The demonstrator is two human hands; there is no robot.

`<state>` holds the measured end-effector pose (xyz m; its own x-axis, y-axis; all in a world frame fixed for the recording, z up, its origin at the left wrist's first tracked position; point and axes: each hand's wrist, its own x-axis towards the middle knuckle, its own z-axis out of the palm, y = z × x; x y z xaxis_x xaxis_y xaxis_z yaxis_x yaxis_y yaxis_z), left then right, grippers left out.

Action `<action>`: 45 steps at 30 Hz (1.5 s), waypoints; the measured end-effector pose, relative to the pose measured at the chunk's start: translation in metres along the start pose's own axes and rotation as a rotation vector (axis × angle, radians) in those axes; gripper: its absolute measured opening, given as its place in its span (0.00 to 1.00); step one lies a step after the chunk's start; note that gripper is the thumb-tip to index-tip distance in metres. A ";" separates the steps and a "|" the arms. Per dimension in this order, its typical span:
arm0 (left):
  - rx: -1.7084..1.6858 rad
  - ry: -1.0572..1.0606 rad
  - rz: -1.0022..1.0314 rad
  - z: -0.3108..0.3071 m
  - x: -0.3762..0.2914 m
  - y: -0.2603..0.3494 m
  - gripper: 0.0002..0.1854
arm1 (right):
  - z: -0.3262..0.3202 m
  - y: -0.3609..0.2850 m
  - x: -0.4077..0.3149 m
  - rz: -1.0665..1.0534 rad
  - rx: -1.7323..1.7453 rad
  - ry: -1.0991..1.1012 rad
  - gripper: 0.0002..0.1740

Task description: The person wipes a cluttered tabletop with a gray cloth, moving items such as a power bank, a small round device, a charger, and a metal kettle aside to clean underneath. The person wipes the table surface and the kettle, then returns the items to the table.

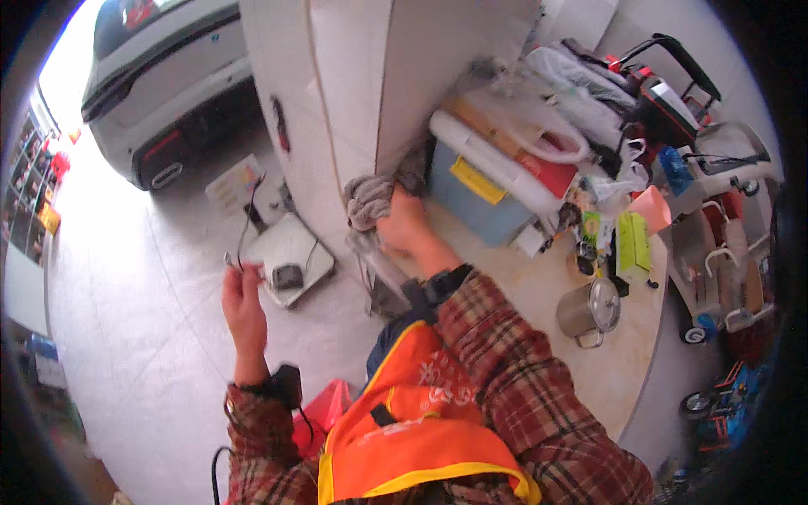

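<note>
My left hand [243, 309] is raised over the pale floor, pinching a thin dark cable [245, 230] near its small metal end. The cable runs up towards a dark object. My right hand [410, 227] grips a bunched grey cloth [369, 201] at the lower edge of the white wall corner [350, 95], beside a round light-topped table [505, 284]. Whether the cloth presses on the wall or only hangs beside it, I cannot tell. Below my left hand's cable, a white square board [297, 246] lies on the floor with a black block [288, 276] on it.
On the table stand a grey-blue storage box [473, 189] with yellow latch, a lidded metal pot [584, 309], a green box [632, 246] and a pink cup [653, 208]. A car [170, 95] is parked at the upper left. Shelves [28, 183] line the far left.
</note>
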<state>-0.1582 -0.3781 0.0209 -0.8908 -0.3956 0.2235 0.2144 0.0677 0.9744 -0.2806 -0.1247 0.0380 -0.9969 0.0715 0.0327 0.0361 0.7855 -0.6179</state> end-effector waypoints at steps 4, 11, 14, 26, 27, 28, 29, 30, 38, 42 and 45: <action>0.034 0.052 0.211 -0.019 0.032 0.008 0.10 | -0.037 0.028 -0.032 -0.207 0.055 -0.005 0.35; 0.093 -0.127 0.104 0.020 0.085 -0.030 0.08 | -0.107 0.093 -0.099 -0.138 -0.002 -0.035 0.35; 0.115 -0.111 0.243 0.054 0.101 -0.042 0.05 | -0.091 0.121 -0.112 -0.123 0.074 0.047 0.35; 0.422 -0.352 0.627 0.076 0.031 -0.059 0.06 | -0.059 0.147 -0.114 -0.207 0.222 0.219 0.35; 0.499 -0.448 0.557 0.069 0.019 -0.070 0.06 | -0.058 0.147 -0.113 -0.227 0.209 0.224 0.35; 0.553 -0.524 0.523 0.063 0.006 -0.081 0.05 | -0.057 0.146 -0.112 -0.227 0.180 0.233 0.36; 0.634 -0.630 0.441 0.060 -0.006 -0.092 0.05 | -0.056 0.146 -0.111 -0.243 0.152 0.235 0.36; 0.621 -0.621 0.520 0.061 -0.017 -0.103 0.05 | -0.055 0.145 -0.110 -0.249 0.130 0.241 0.36; 0.353 -0.583 -0.043 0.128 -0.060 -0.145 0.13 | -0.052 0.145 -0.109 -0.205 0.308 0.186 0.32; -0.098 -0.594 -0.338 0.143 -0.053 -0.142 0.14 | -0.052 0.146 -0.107 -0.199 0.239 0.194 0.32; 0.084 -0.681 -0.468 0.120 -0.045 -0.133 0.13 | -0.052 0.149 -0.105 -0.174 0.208 0.212 0.33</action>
<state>-0.1950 -0.2594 -0.1154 -0.9337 0.2393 -0.2664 -0.2457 0.1130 0.9627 -0.1664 0.0166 -0.0163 -0.9494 0.0904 0.3009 -0.1703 0.6568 -0.7346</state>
